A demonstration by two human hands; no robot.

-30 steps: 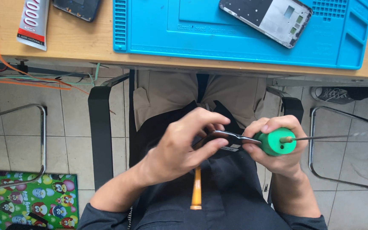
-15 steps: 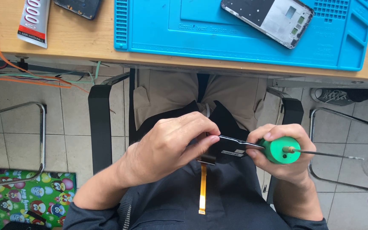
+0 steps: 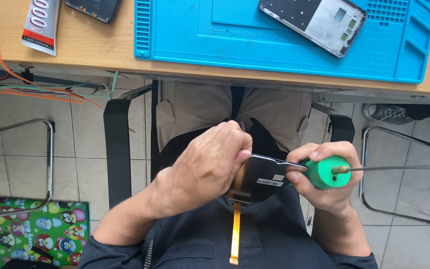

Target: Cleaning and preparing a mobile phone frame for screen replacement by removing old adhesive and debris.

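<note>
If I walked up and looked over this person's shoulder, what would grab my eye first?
Probably the two hands over the lap: the left hand grips a dark phone screen panel with an orange ribbon cable dangling from it, while the right hand holds a bright green tool against its edge. Above, on the wooden desk, a big blue mat carries a phone frame.

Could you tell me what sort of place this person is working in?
Probably a phone repair bench. A blue repair mat on the wooden desk holds a stripped phone frame, with a glue tube nearby, and both hands work a dark display panel.
</note>
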